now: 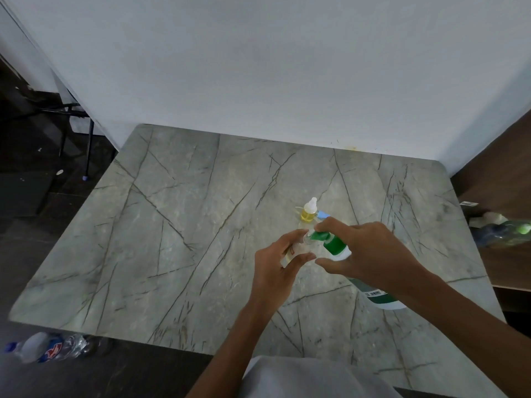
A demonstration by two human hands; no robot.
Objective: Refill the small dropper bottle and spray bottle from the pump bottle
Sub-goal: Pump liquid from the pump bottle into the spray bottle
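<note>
The pump bottle [382, 297], white with a green pump head [333, 244], stands on the marble table [172, 239]. My right hand [365, 254] lies over the pump head, index finger on top and thumb curled below. My left hand [275, 265] grips a small clear bottle [301, 247] with its open neck right under the green nozzle. Just behind them the small dropper bottle [309, 211] stands upright with yellow liquid and a white tip. A small blue cap [324, 215] lies beside it.
A white wall runs close behind the table. A wooden surface to the right holds a green-capped clear bottle [505, 231]. A plastic water bottle [43, 347] lies on the dark floor at the lower left. Black chair legs [89, 145] stand at the far left.
</note>
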